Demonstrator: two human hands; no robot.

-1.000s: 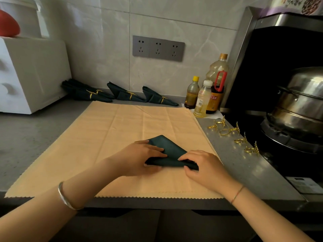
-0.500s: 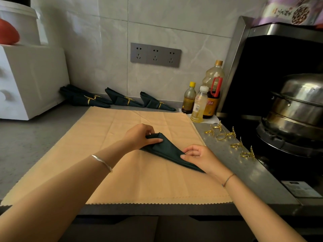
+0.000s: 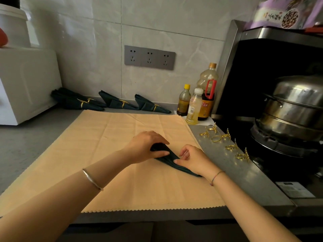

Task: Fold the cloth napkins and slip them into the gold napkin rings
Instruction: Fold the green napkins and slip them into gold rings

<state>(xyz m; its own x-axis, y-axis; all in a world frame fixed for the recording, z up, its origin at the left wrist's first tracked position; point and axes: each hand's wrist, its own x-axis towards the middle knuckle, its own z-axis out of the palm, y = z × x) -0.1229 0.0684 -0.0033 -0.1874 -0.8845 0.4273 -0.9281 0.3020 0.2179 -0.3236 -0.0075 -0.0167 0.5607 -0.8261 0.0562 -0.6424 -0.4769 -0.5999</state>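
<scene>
Head view: The dark green napkin [image 3: 168,158] is lying on the tan placemat [image 3: 122,172], right of centre, folded into a narrow wedge that is running diagonally from its wide far-left end to its tip at the near right. The left hand [image 3: 146,147] is gripping the wide end: the fingers are lying pressed together over the top and the thumb is closing in from the near side, with cloth showing between them. The right hand [image 3: 194,159] is holding the narrow half: the thumb is pressing on the top of the fold, the fingers are curling in together against the far edge, and the heel of the hand is covering the tip. Five loose gold napkin rings [image 3: 220,137] are lying in a row on the steel strip [image 3: 244,175] to the right, apart from the napkin. Ringed napkins [image 3: 118,103] are lying along the wall. Three bottles [image 3: 194,107] are standing at the mat's far right corner.
</scene>
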